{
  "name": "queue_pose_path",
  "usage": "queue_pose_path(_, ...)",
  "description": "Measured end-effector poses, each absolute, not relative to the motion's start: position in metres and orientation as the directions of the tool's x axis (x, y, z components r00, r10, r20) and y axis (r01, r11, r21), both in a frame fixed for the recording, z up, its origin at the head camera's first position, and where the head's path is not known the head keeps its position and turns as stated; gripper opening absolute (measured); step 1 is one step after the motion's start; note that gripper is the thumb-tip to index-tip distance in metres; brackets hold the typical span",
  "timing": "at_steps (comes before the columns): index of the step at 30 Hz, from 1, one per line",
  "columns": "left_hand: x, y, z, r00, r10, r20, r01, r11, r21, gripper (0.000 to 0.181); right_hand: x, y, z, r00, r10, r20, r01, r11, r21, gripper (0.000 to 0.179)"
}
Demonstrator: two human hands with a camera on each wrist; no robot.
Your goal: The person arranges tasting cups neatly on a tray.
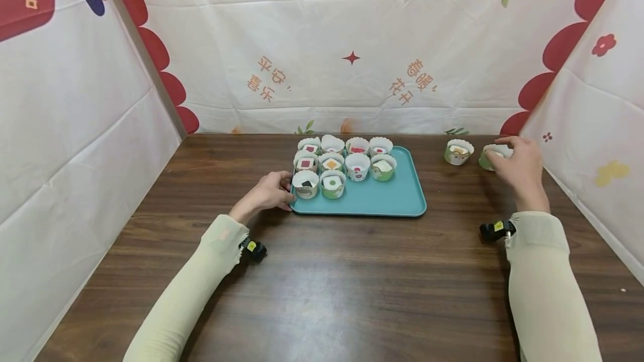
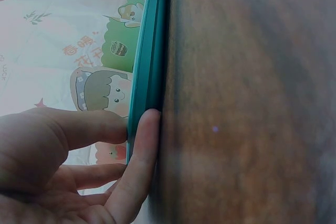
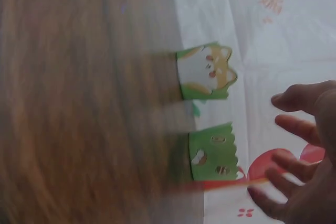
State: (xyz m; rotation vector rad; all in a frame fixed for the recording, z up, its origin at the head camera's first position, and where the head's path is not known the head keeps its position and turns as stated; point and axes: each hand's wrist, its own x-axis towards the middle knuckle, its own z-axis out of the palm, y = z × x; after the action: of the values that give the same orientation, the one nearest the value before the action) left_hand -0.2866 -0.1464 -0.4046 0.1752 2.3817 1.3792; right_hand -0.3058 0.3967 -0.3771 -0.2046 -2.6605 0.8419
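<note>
My left hand (image 1: 274, 190) is at the left edge of a teal tray (image 1: 387, 194). In the left wrist view its fingers pinch the tray's rim (image 2: 143, 77). On the tray, several patterned paper baking cups stand in rows, including one holding a dark piece (image 1: 306, 191) at the front left corner. My right hand (image 1: 523, 169) hovers by a green paper cup (image 1: 487, 162) on the table's right side. Its spread fingers stand apart from that cup in the right wrist view. Another cup (image 3: 206, 72), printed with a cartoon animal, stands beside it.
A brown wooden table (image 1: 362, 272) bears everything. White printed cloth (image 1: 342, 43) hangs behind it, with more cloth along the left and right sides. The tray's front right part shows bare beside the cups.
</note>
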Motion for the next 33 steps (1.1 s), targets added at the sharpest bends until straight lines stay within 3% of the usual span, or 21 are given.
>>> queue_pose_path(9, -0.289, -0.148, -0.407, -0.918, 0.299, -0.261, -0.076, 0.513, 0.855, 0.070, -0.303, 0.408, -0.386, -0.967, 0.182, 0.176, 0.076, 0.872, -0.483, 0.046)
queue_pose_path(17, -0.287, -0.147, -0.406, -0.918, 0.301, -0.258, -0.073, 0.512, 0.856, 0.071, -0.303, 0.412, -0.388, -0.975, 0.168, 0.145, 0.082, 0.880, -0.467, 0.048)
queue_pose_path(33, -0.288, -0.147, -0.407, -0.917, 0.300, -0.263, -0.077, 0.514, 0.854, 0.070, -0.301, 0.418, -0.389, -0.984, 0.157, 0.081, 0.102, 0.878, -0.467, 0.035)
